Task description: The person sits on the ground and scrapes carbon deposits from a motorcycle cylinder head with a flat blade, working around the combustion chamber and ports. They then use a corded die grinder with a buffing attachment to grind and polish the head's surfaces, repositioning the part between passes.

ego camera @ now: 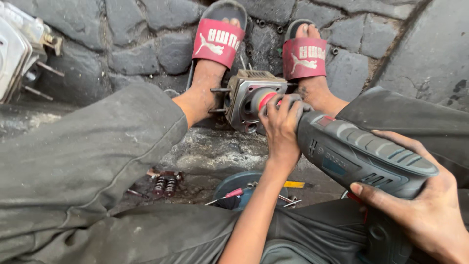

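A dark grey power drill (356, 156) points away from me into the bore of a metal engine cylinder block (246, 98) that rests between my two feet in red slide sandals. My right hand (420, 205) grips the drill's handle at the lower right. My left hand (282, 124) wraps around the drill's front end by the red-ringed chuck, right at the cylinder's opening. The bit itself is hidden inside the bore.
My grey trouser legs fill the left and bottom. Below the cylinder lie two valve springs (165, 185), a round grey lid (239, 188) with a red-handled screwdriver (229, 194) and loose small parts. Another silver engine part (17, 49) sits top left on the stone paving.
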